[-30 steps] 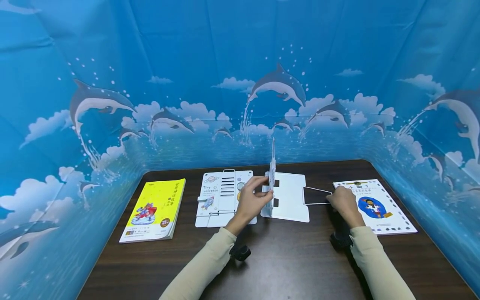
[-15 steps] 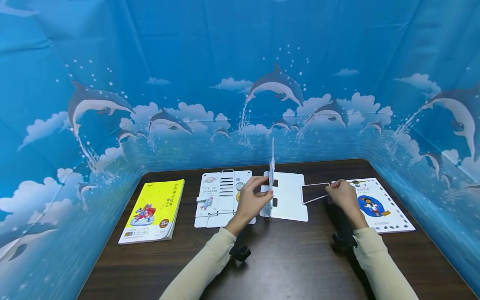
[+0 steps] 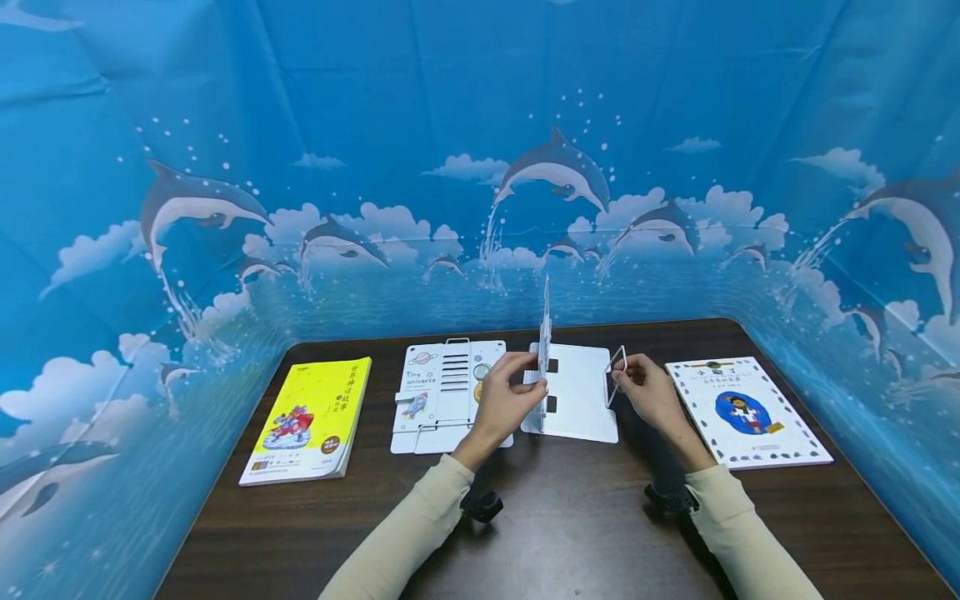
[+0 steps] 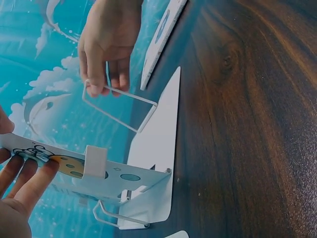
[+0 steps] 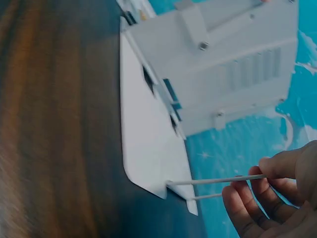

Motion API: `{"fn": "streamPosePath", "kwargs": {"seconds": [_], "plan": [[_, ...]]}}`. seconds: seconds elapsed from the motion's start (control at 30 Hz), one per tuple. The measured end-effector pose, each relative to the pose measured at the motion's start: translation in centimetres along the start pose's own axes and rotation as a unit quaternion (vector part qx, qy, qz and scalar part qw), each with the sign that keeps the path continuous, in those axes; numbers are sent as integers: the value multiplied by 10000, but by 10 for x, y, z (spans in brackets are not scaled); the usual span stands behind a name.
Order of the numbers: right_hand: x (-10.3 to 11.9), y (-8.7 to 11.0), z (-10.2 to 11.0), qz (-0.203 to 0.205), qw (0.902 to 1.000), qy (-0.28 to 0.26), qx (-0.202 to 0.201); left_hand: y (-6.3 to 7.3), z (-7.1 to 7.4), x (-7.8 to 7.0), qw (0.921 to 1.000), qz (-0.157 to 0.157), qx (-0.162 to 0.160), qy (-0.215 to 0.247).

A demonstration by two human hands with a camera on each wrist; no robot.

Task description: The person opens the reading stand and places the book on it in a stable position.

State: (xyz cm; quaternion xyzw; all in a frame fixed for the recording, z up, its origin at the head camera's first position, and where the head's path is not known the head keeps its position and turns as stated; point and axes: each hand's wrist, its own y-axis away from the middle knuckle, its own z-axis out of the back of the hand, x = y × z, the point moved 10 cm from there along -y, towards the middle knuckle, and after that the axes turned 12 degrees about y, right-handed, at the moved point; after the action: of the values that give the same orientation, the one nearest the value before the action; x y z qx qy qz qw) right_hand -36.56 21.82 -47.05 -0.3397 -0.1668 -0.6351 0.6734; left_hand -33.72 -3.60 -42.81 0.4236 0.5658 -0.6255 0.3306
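A white metal book stand is partly unfolded in the middle of the table. Its base plate (image 3: 581,396) lies flat, while its printed panel (image 3: 544,329) stands nearly upright from the base's left side. My left hand (image 3: 504,400) grips that panel near its front edge, thumb on one face and fingers on the other. At the base's right side a white wire support (image 5: 218,180) is swung up from its hinge. My right hand (image 3: 654,392) pinches the free end of this wire between thumb and fingers. Slots and a small pivoting arm show on the panel's back in the right wrist view.
Left of the stand lies a second book stand (image 3: 418,375), folded flat, printed with planets and a rocket. A yellow book (image 3: 307,425) is at the far left. Near my right forearm lies a white book (image 3: 757,446). A dolphin-print curtain (image 3: 420,267) surrounds the dark wooden table.
My right hand has swung the wire support from lying out to the right up to nearly upright, moving leftward toward the base. My left hand stays on the upright panel.
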Motion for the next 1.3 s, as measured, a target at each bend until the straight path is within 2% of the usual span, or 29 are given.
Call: {"fn": "streamPosePath", "kwargs": {"seconds": [0.1,0.27,0.5,0.73,0.93,1.3], "plan": [[2,4,-12,173,9994,293,69,0,-2,1,10000,8,-10,13],[0,10,-31,289,9979,473,323,0,-7,-1,9999,-107,66,-29],[11,9,-35,861,9914,925,346,0,-9,-4,9997,-194,17,-178],[18,1,-34,884,9915,929,212,0,-11,-7,9994,-246,-53,-238],[21,0,-44,973,9889,1074,321,2,-24,-6,9994,-219,35,-267],[18,1,-47,931,9886,1124,365,5,-48,-7,9934,-433,88,-1063]]}}
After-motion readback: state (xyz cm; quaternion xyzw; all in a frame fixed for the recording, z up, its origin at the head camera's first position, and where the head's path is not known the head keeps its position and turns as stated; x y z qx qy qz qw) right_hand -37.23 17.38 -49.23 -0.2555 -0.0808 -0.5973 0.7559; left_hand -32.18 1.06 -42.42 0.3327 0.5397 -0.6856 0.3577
